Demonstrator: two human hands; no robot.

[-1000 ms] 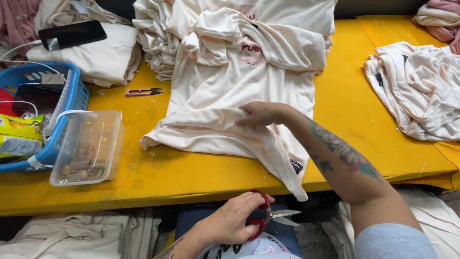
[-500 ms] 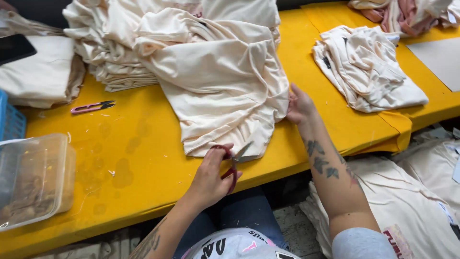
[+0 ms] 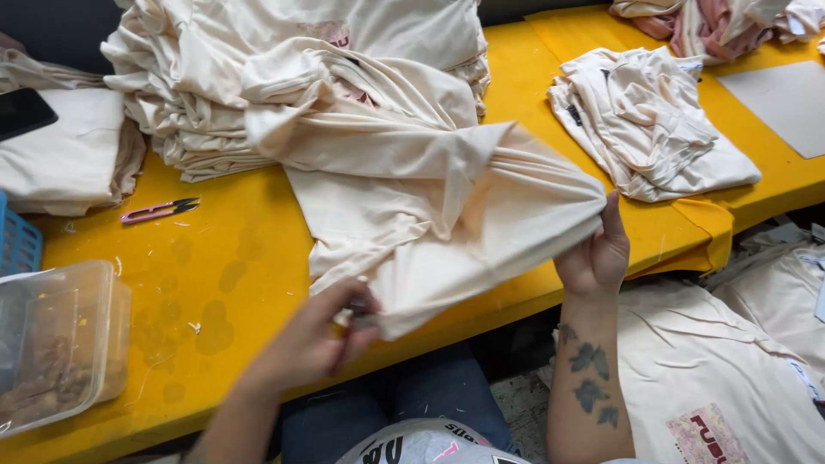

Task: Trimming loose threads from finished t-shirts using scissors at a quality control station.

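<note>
Gripped at both hem corners by the left hand and right hand, the shirt was stretched off the table; cloth could be nicked by snips pinched alongside.

Cream shirt stretched between both hands, left and right, above yellow table.

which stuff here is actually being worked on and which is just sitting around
In hand:
- cream garment, stretched between both hands
- left hand, pinching its hem, with a red-handled tool partly hidden
- right hand, gripping the other edge

Lying about:
- pink thread snips
- clear plastic tub
- blue basket
- folded cream garments
- black phone
</note>
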